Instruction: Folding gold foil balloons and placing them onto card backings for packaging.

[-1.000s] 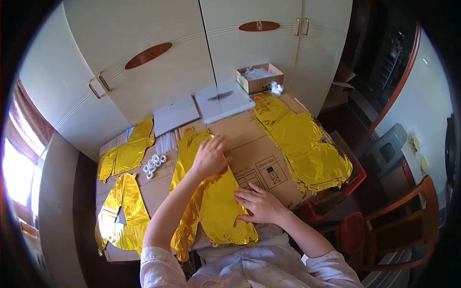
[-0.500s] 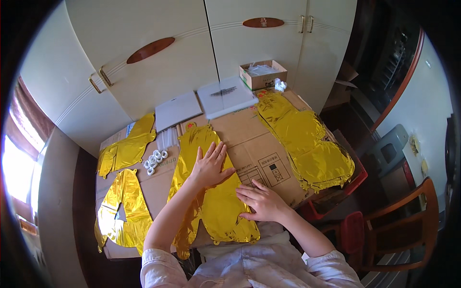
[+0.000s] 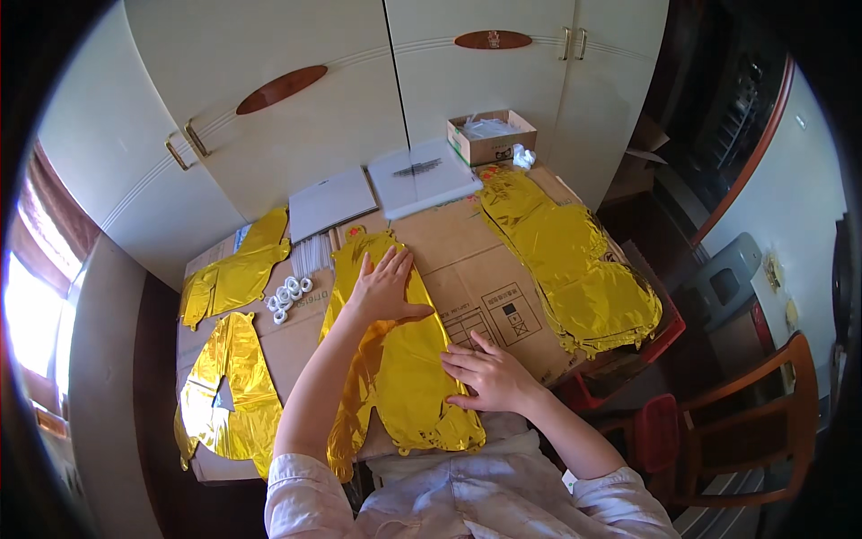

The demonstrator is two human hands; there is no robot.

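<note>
The table [image 3: 269, 346], covered with flattened brown cardboard [image 3: 485, 269], fills the middle of the frame and carries several deflated gold foil balloons. The largest heap, a pile of gold foil [image 3: 575, 269], lies at the right of the frame, crumpled and untouched by either hand. Two more gold shapes sit at the left: one [image 3: 235, 269] in the upper left of the table and one [image 3: 229, 395] below it, both lying flat and apart from the hands.

The piece in hand is the gold foil balloon [image 3: 404, 377] at the centre, just in front of the person. It lies flat on the cardboard with its long axis running from the lower edge of the frame up toward the cupboard doors, leaning slightly left at the top; its narrower end points up, its broader, split end points down toward the person.

The left hand [image 3: 384, 289] rests with fingers spread, palm flat on the upper part of the balloon. The right hand [image 3: 489, 375] presses its fingers, held together, on the balloon's right edge lower down. By the look of it the smoothing is well along: the upper half lies fairly flat, while the lower left edge is wrinkled.

Smaller things: white boards [image 3: 422, 175], a small open box [image 3: 491, 136], a cluster of white rings [image 3: 285, 295].
</note>
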